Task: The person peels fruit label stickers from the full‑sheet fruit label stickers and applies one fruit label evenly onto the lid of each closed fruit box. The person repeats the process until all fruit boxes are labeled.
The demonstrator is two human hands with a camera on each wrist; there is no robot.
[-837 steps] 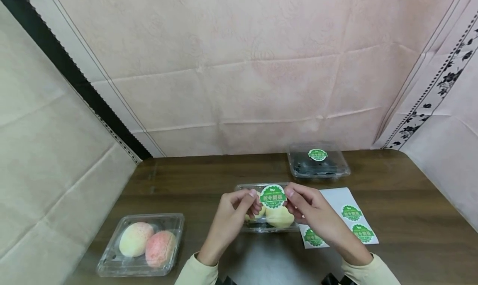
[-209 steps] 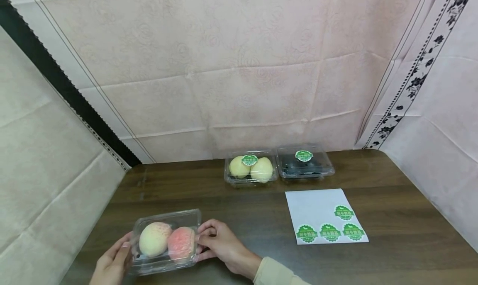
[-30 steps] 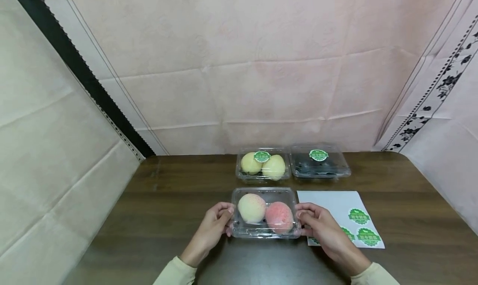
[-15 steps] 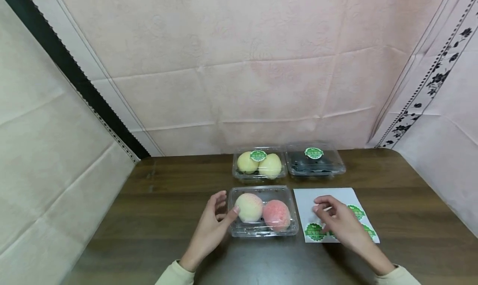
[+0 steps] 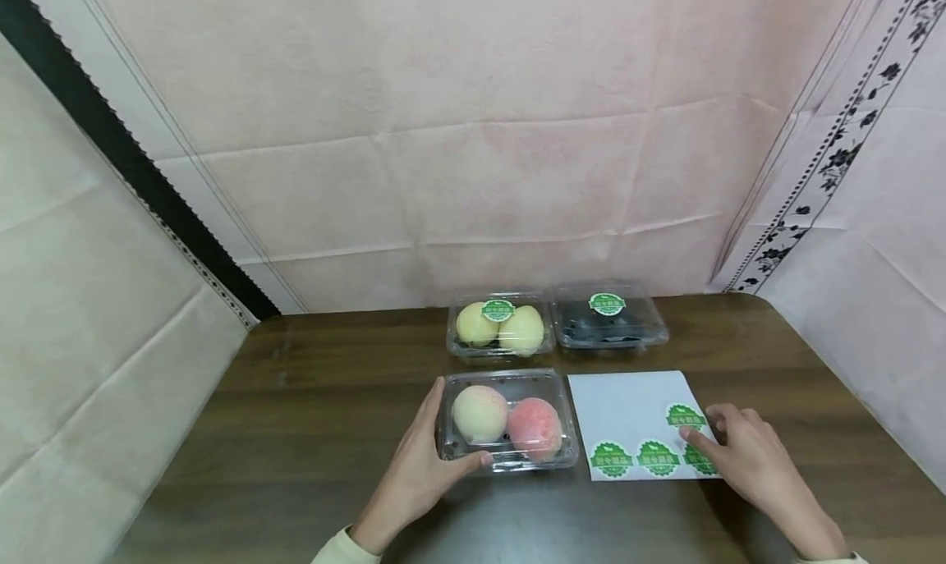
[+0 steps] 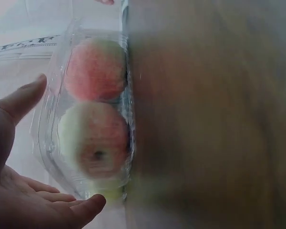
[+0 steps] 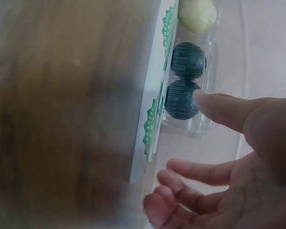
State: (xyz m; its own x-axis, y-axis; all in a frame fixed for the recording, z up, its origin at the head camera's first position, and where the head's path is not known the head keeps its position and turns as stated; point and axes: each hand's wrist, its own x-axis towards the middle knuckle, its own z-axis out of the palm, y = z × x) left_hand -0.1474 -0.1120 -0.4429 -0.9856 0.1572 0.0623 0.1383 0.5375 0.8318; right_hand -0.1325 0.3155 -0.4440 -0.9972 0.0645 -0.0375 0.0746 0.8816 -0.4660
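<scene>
A clear plastic clamshell box (image 5: 517, 465) holds two peach-like fruits, one pale cream (image 5: 480, 414) and one pink (image 5: 535, 428). Around its left end lies my left hand (image 5: 414, 474), thumb along the front edge and fingers at the far left corner. In the left wrist view the fingers (image 6: 88, 210) and thumb are spread wide. My right hand (image 5: 761, 465) hovers at the right edge of a white sticker sheet (image 5: 621, 400), fingers loosely bent with nothing between them. Several green round stickers (image 5: 658, 458) are on the sheet; the right thumb overlaps the lower right one.
Two more clear boxes stand side by side at the table's back: one with two pale yellow fruits (image 5: 521, 331), one with dark round fruits (image 7: 188, 61). Each bears a green sticker on its lid. Hanging cloth (image 5: 443, 178) closes in the table's back and sides.
The yellow-fruit box, now stickered, has moved to the back. Both hands brought the peach box from the left to the centre. My right hand has let go and moved to the sheet's right edge.
</scene>
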